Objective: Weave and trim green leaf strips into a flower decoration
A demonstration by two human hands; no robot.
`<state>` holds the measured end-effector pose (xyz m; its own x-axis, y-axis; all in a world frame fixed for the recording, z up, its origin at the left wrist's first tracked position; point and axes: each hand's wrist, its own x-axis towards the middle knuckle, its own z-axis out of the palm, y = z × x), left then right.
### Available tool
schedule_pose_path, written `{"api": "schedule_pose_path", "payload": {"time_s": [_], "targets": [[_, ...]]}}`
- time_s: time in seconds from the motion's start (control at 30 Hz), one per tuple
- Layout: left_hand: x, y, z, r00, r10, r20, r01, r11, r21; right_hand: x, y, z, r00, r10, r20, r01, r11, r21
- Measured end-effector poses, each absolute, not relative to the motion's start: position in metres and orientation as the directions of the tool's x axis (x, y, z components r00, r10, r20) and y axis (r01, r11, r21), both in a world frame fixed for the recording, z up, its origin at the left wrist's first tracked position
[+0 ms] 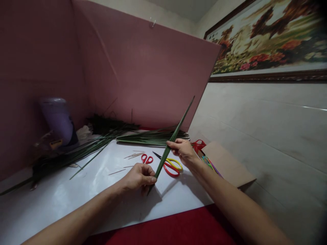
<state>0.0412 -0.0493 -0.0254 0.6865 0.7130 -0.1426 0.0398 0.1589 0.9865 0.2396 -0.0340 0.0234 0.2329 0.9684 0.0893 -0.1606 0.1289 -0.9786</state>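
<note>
A long green palm leaf strip slants up to the right above the white tabletop, its narrow tip pointing at the pink panel. Near its lower end my left hand pinches it between thumb and fingers. Higher up, my right hand grips the same leaf with thumb and fingertips. Behind the leaf lie scissors with red and yellow handles, their dark blades partly covered by it. Small scissors with red handles rest just beyond my left hand.
Thin brown sticks lie left of the small scissors. Palm fronds spread along the back and left of the table. A purple container stands back left. On the right sits an open cardboard box with colourful items.
</note>
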Motion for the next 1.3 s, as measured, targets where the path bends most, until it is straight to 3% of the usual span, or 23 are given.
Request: {"api": "schedule_pose_path", "payload": {"time_s": [0.8,0.9,1.0,1.17,1.3], "targets": [[0.041,-0.051,-0.038,0.809,0.562,-0.172,0.063,0.207,0.976,0.362,0.016,0.149,0.633,0.728,0.262,-0.051,0.377,-0.925],[0.042,-0.05,-0.04,0.762,0.631,-0.146,0.013,0.211,0.977,0.348,0.011,0.138,0.562,0.794,0.231,-0.126,0.359,-0.925],[0.042,-0.049,-0.038,0.698,0.708,-0.109,-0.057,0.206,0.977,0.319,0.001,0.1,0.393,0.913,0.113,-0.207,0.208,-0.956],[0.042,-0.05,-0.034,0.622,0.779,-0.082,-0.08,0.167,0.983,0.25,-0.032,0.014,0.08,0.996,-0.038,-0.134,-0.027,-0.991],[0.042,-0.049,-0.033,0.606,0.792,-0.072,-0.077,0.148,0.986,0.214,-0.052,-0.018,-0.035,0.999,-0.029,-0.049,-0.031,-0.998]]}}
